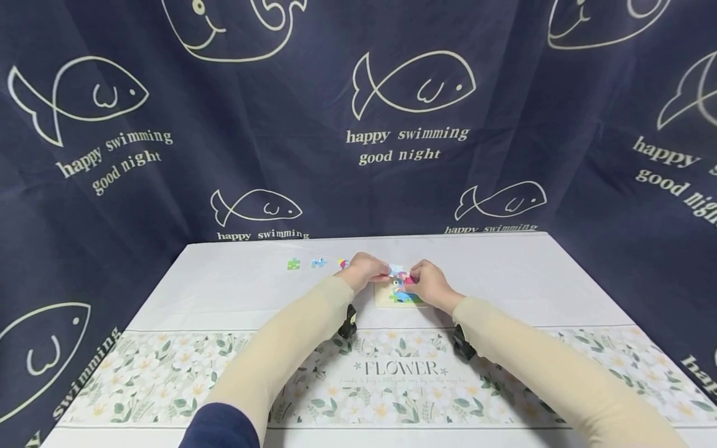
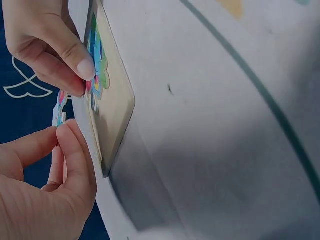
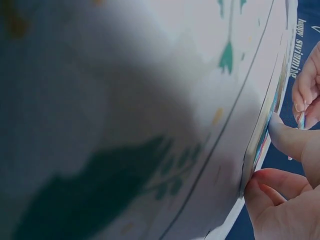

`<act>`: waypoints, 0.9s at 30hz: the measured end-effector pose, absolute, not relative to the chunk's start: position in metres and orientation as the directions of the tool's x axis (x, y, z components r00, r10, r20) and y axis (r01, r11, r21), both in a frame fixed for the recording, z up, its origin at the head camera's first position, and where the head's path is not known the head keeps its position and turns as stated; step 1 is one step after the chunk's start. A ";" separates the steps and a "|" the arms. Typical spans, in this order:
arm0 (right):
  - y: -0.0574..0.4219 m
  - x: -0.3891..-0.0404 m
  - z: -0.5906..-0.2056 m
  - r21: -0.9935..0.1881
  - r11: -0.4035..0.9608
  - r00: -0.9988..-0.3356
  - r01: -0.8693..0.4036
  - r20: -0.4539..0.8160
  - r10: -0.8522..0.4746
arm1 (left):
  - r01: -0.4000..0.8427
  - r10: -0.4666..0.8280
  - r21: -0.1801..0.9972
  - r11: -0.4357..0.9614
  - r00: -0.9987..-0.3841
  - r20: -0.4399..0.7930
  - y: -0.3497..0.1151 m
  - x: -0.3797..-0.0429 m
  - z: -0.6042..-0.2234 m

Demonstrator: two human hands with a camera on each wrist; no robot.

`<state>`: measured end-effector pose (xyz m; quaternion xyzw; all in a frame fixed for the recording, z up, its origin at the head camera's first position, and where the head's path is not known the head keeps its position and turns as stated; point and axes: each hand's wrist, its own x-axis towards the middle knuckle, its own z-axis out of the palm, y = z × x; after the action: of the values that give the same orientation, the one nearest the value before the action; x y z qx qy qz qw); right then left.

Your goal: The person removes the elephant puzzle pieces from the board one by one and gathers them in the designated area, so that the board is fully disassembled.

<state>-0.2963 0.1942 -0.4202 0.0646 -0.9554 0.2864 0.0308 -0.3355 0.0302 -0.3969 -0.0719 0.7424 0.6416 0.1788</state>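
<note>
A jigsaw puzzle piece [image 2: 61,107], pale blue with some pink, is pinched between the thumb and fingers of my left hand [image 1: 366,269], above the far left part of a wooden puzzle board [image 1: 385,300]. Colourful pieces [image 1: 407,297] in blue, green and pink lie on that board. My right hand [image 1: 434,287] holds the board's right side; in the right wrist view its thumb [image 3: 287,137] rests on the pieces and its curled fingers [image 3: 265,187] touch the edge. Both hands hide parts of the board.
Left of the hands, a green piece [image 1: 294,264], a blue piece [image 1: 318,263] and a multicoloured piece [image 1: 343,264] lie in a row on the white tablecloth [image 1: 235,298]. A dark fish-print curtain [image 1: 325,168] hangs behind the table.
</note>
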 end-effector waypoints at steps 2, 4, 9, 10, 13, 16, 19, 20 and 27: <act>0.194 -0.296 -0.420 -0.539 0.830 -0.990 -0.141 0.094 -0.107 | -0.320 0.130 0.935 0.152 -0.931 -0.340 0.029 -0.335 -0.396; 0.195 -0.296 -0.420 -0.541 0.830 -0.991 -0.132 0.086 -0.102 | -0.304 0.133 0.940 0.155 -0.936 -0.325 0.026 -0.335 -0.394; 0.194 -0.296 -0.419 -0.559 0.821 -0.993 -0.114 0.072 -0.089 | -0.261 0.114 0.949 0.177 -0.952 -0.283 0.016 -0.335 -0.389; 0.194 -0.296 -0.419 -0.562 0.820 -0.994 -0.109 0.068 -0.085 | -0.253 0.108 0.950 0.183 -0.955 -0.275 0.014 -0.335 -0.388; 0.194 -0.296 -0.418 -0.569 0.817 -0.995 -0.101 0.063 -0.079 | -0.227 0.091 0.955 0.192 -0.965 -0.248 0.009 -0.336 -0.386; 0.194 -0.296 -0.418 -0.573 0.814 -0.995 -0.095 0.060 -0.075 | -0.212 0.085 0.955 0.207 -0.969 -0.233 0.004 -0.337 -0.385; 0.194 -0.294 -0.419 -0.571 0.815 -0.995 -0.102 0.061 -0.082 | -0.210 0.077 0.952 0.221 -0.970 -0.232 -0.001 -0.337 -0.384; 0.194 -0.294 -0.419 -0.572 0.814 -0.995 -0.100 0.058 -0.081 | -0.211 0.075 0.951 0.226 -0.970 -0.233 -0.003 -0.337 -0.384; 0.193 -0.294 -0.419 -0.576 0.812 -0.995 -0.098 0.059 -0.078 | -0.207 0.059 0.952 0.225 -0.973 -0.225 -0.018 -0.336 -0.386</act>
<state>-0.2944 0.1930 -0.4194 0.0463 -0.9517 0.3032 0.0162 -0.3355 -0.0176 -0.3865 -0.0475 0.7753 0.6206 0.1071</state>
